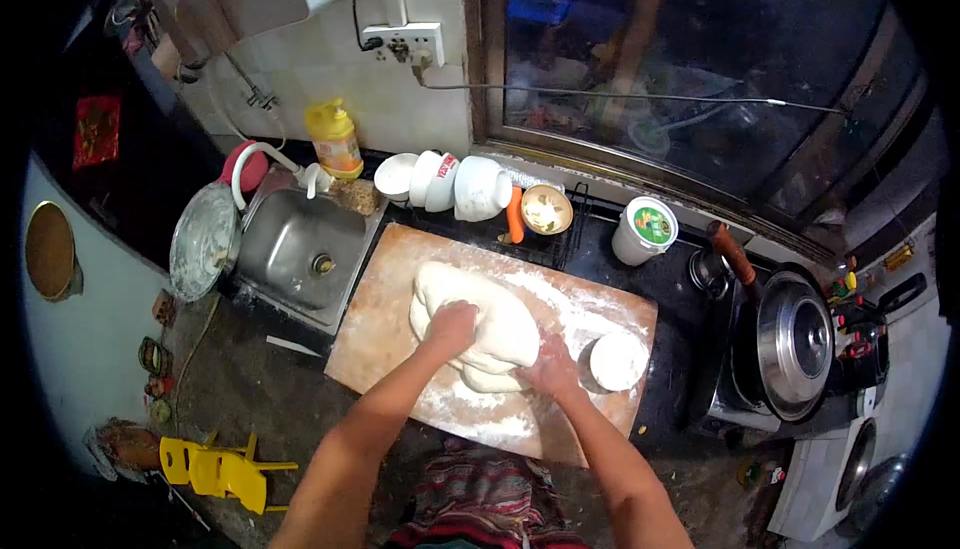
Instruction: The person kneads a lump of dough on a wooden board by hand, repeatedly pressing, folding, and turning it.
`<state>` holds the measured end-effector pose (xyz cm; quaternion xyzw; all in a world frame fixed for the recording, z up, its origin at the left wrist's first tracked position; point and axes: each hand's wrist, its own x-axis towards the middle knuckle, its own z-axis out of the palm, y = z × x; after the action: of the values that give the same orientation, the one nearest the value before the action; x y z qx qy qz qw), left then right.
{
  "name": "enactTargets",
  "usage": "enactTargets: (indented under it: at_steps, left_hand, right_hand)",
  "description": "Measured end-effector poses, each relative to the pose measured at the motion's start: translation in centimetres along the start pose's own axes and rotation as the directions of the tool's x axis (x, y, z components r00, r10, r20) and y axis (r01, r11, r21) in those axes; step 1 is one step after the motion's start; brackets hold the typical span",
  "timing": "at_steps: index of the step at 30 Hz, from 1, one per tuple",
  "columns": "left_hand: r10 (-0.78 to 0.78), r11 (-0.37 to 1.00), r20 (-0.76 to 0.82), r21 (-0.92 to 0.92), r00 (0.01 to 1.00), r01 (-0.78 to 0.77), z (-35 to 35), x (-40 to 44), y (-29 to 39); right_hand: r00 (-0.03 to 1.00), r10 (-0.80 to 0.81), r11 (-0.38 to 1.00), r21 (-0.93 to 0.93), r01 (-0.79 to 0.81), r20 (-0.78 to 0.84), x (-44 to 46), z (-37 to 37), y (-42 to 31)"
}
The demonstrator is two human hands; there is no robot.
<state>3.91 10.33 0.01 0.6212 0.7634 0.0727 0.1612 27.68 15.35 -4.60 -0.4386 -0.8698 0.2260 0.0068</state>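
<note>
A large mass of white dough [510, 324] lies folded on a floured wooden board [385, 279]. My left hand [453, 329] presses into the left middle of the dough, its fingers curled into a fist; whether they grip any dough is hidden. At the dough's right edge is my right hand [549, 366], its fingers spread apart against the dough's side and the board. Just right of that hand, a round white container of flour [618, 361] stands on the board. Loose flour is scattered over the board's right part and near edge.
Left of the board is a steel sink [300, 259] with a metal basin [204, 241] beside it. Stacked bowls [433, 181], a bowl with white contents [546, 210] and a white bucket [645, 231] stand behind. A lidded pan [793, 339] sits on the stove at right.
</note>
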Motion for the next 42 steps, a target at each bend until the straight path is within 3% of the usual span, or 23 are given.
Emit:
enactTargets:
  at_steps: [3,5,6,8,9,10,12,14,15,17,18,19,20,21,23,25,26,28,31,33,34,39,42]
  left_hand:
    - [-0.118,0.808,-0.204,-0.588,0.972,-0.026,-2.1,-6.9,0.9]
    - [-0.44,0.528,0.055,-0.791,0.896,0.308,3.0,-9.9,-0.1]
    - [-0.549,0.332,0.217,-0.83,0.807,0.448,4.9,-11.0,-0.4]
    - [-0.454,-0.231,0.339,-0.938,0.824,0.259,5.0,-11.5,1.3]
    - [-0.383,-0.498,0.373,-0.854,0.845,0.15,5.1,-11.6,2.4]
    - [-0.518,-0.445,0.205,-0.894,0.83,-0.057,10.2,-9.3,1.6]
    - [-0.492,-0.373,0.315,-0.919,0.812,0.13,8.4,-9.6,0.6]
    - [-0.52,-0.208,0.313,-0.949,0.795,0.238,0.6,-9.4,2.2]
    - [-0.524,0.018,0.161,-0.98,0.836,0.199,0.6,-8.6,2.5]
    - [-0.423,0.45,-0.132,-0.89,0.896,0.081,1.4,-6.7,3.5]
    - [-0.366,0.663,-0.08,-0.722,0.927,0.199,-1.1,-6.7,6.0]
    - [-0.304,0.736,-0.051,-0.647,0.951,0.201,-3.5,-7.1,8.8]
    - [-0.235,0.808,-0.027,-0.561,0.972,0.18,-2.9,-6.6,10.2]
    - [-0.168,0.869,0.003,-0.471,0.986,0.15,-2.4,-6.2,11.3]
    - [-0.114,0.87,0.023,-0.481,0.993,0.111,-2.0,-6.4,13.0]
    - [-0.051,0.816,0.048,-0.574,0.998,0.069,-1.8,-6.4,12.9]
    - [-0.008,0.754,0.057,-0.655,0.998,0.043,-1.5,-6.3,11.5]
    - [-0.021,0.678,0.14,-0.725,0.99,0.117,-2.6,-5.9,9.0]
    - [-0.138,0.892,-0.241,-0.452,0.96,0.015,-3.7,-3.2,3.9]
    - [-0.064,0.916,-0.116,-0.402,0.991,0.012,-4.5,0.1,0.7]
    - [-0.027,0.93,-0.058,-0.367,0.998,0.004,-3.1,2.4,-1.1]
    - [0.073,0.958,0.304,-0.287,0.95,0.018,-3.5,9.8,-1.8]
    - [0.029,0.975,0.275,-0.219,0.961,0.034,-3.9,11.2,-1.2]
  right_hand:
    - [0.998,-0.02,0.999,0.046,0.018,0.053,0.3,-0.4,0.3]
    - [0.996,0.018,0.999,0.03,-0.021,0.092,0.7,-0.8,0.0]
    - [0.993,0.041,0.999,0.02,-0.043,0.114,0.5,-0.6,-0.3]
    - [0.999,-0.003,0.983,0.183,-0.004,0.036,-0.5,0.3,-0.8]
    - [1.0,-0.018,0.965,0.263,0.02,-0.012,-0.9,0.8,-1.3]
    - [0.999,0.043,0.926,0.375,-0.044,0.013,-1.9,0.3,-2.6]
    - [0.942,0.182,0.64,0.694,-0.33,0.281,-4.3,-0.4,-4.3]
    - [0.862,0.169,0.229,0.832,-0.506,0.477,-6.4,-4.1,-8.1]
    - [0.829,0.132,0.01,0.835,-0.55,0.544,-8.0,-6.2,-10.3]
    - [0.813,0.116,-0.142,0.82,-0.554,0.57,-9.2,-2.0,-9.0]
    - [0.823,0.138,-0.144,0.833,-0.535,0.552,-9.9,-0.9,-8.5]
    - [0.83,0.162,-0.147,0.845,-0.514,0.534,-10.3,-0.4,-8.3]
    - [0.882,0.195,0.362,0.804,-0.471,0.429,-10.8,-1.0,-7.6]
    - [0.93,0.168,0.777,0.537,-0.328,0.326,-11.5,-2.1,-6.5]
    - [0.996,0.09,0.986,0.136,-0.091,0.011,-11.8,-3.6,-5.6]
    - [0.895,0.098,0.985,0.172,-0.025,-0.435,-12.1,-5.0,-6.2]
    - [0.91,0.233,0.905,0.42,-0.074,-0.342,-11.9,-6.5,-7.1]
    - [0.996,-0.024,0.996,0.083,0.032,-0.088,-9.1,-5.6,-6.1]
    - [0.995,-0.066,0.997,0.036,0.069,-0.08,-6.5,-4.9,-6.6]
    - [0.985,-0.173,0.985,-0.025,0.172,-0.026,-3.7,-3.9,-5.6]
    - [0.965,-0.195,0.957,-0.179,0.226,0.176,-1.9,-1.6,-4.4]
    - [0.967,0.107,0.992,-0.089,-0.089,0.232,2.6,-3.1,-9.0]
    - [0.967,0.181,0.983,-0.058,-0.173,0.182,5.1,-0.7,-8.8]
